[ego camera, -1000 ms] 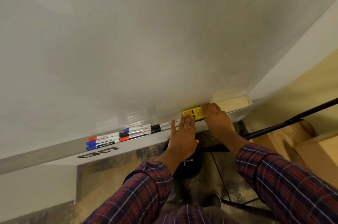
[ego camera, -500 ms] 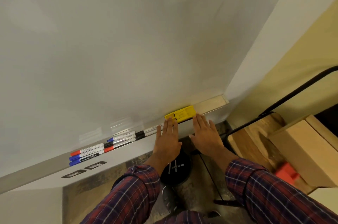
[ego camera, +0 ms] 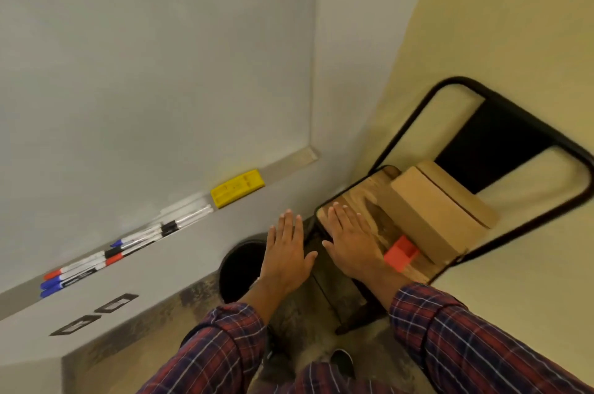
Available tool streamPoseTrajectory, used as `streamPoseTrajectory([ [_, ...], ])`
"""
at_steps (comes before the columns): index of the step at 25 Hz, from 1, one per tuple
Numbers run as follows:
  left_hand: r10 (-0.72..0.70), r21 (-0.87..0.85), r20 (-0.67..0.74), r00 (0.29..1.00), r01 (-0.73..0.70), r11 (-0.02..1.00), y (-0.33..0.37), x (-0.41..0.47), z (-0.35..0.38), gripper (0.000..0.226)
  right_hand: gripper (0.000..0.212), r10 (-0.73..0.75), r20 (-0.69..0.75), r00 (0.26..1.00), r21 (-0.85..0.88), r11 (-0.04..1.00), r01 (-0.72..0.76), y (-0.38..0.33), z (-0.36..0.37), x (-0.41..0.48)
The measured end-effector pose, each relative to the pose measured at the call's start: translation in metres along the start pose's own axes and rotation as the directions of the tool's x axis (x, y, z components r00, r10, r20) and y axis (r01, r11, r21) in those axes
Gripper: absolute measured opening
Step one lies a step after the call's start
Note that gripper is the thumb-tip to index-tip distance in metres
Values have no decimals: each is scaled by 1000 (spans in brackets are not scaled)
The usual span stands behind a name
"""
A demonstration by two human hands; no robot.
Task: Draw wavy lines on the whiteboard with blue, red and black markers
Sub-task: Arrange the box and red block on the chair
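Markers (ego camera: 106,260) capped blue, red and black lie in a row on the whiteboard (ego camera: 160,72) tray (ego camera: 286,164), left of a yellow eraser (ego camera: 237,187). Below the tray, left hand (ego camera: 286,252) and right hand (ego camera: 350,242) hover flat, fingers straight, holding nothing.

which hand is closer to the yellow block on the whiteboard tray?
Left. The left hand is open just below and right of the yellow block, not touching. The right hand is farther right, over the wooden chair seat.
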State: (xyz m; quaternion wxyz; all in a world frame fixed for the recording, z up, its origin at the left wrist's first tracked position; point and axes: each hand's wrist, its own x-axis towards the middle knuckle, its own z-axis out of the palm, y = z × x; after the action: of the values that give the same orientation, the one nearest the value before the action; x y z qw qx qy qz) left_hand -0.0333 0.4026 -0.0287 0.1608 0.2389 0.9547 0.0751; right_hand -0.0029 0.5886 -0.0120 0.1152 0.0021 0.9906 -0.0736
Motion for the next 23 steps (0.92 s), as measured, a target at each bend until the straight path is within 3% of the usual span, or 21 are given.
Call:
streamPoseTrajectory([
  [8, 154, -16, 16, 988, -154, 988, 122, -9, 39, 93, 75, 150, 6, 989, 53, 987, -150, 99, 22, -98],
  [17, 102, 47, 122, 987, -108, 993, 170, -7, 60, 99, 80, 100, 155, 983, 44, 993, -109, 134, 36, -123],
  [23, 109, -66, 85, 990, -104, 992, 173, -3, 67, 72, 81, 88, 114, 990, 89, 991, -99, 142, 32, -123],
])
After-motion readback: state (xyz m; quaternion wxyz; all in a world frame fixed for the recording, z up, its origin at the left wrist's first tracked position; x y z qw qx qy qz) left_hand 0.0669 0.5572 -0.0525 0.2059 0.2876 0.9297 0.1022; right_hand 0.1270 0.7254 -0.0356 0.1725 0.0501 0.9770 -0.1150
